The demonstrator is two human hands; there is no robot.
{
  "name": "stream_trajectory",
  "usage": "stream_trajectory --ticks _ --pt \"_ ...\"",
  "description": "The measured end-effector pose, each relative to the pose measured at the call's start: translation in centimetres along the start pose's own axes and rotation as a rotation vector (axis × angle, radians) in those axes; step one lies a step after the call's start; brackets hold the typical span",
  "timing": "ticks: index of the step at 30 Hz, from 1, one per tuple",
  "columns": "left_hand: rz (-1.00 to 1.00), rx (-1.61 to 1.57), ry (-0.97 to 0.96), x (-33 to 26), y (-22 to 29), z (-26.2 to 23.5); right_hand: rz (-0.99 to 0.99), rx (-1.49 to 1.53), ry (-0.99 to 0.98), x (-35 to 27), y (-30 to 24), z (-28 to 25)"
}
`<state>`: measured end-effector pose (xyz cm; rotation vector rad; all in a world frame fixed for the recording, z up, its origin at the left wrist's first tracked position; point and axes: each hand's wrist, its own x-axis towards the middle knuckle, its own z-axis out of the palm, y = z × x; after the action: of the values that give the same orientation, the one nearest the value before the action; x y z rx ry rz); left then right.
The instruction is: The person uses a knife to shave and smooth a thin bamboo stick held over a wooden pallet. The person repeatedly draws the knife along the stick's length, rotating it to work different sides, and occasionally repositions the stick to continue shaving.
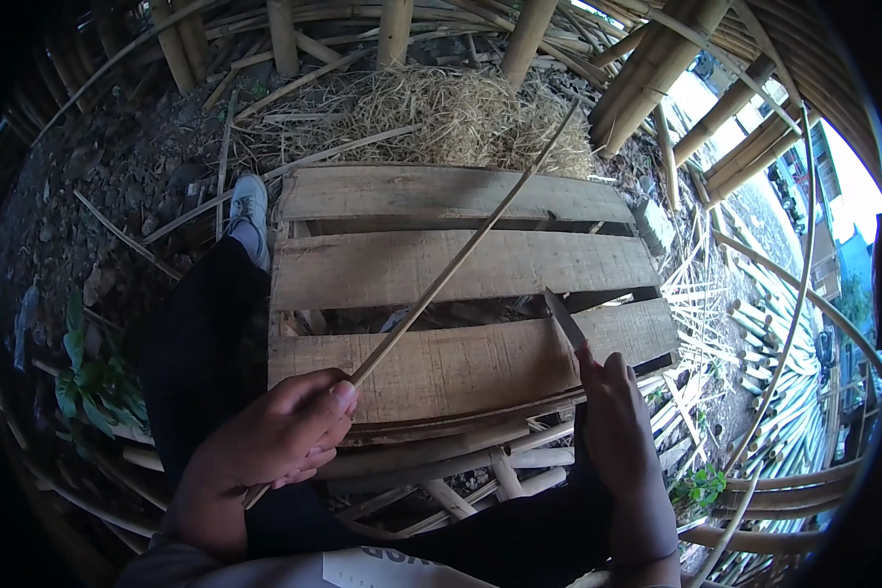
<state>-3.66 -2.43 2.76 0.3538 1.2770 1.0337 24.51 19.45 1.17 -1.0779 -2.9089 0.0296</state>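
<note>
My left hand [299, 423] is closed round the lower part of a long, thin bamboo strip [465, 249]. The strip slants up and to the right over a slatted wooden pallet [461, 267], its far tip over the pile of shavings; its lower end sticks out beneath my fist. In my right hand [617, 423] is a knife [567, 323] with a red handle, gripped with the fingers wrapped round. Its blade points up and left above the gap between the two nearer slats, apart from the strip.
Dry bamboo shavings [461, 118] are heaped beyond the pallet, in front of bamboo posts [395, 31]. A shoe [249, 204] stands by the pallet's left edge. Cut bamboo poles [779, 382] lie stacked at the right. A green plant [86, 377] grows at the left.
</note>
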Motion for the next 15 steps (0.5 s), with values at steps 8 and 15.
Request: stream_trajectory --ticks 8,15 --pt "-0.02 -0.019 -0.004 0.4 0.3 0.0 -0.449 0.245 -0.086 -1.1 -5.0 -0.6" --pt "0.008 -0.03 -0.008 0.1 -0.1 -0.2 -0.136 -0.028 0.024 0.4 -0.9 0.7"
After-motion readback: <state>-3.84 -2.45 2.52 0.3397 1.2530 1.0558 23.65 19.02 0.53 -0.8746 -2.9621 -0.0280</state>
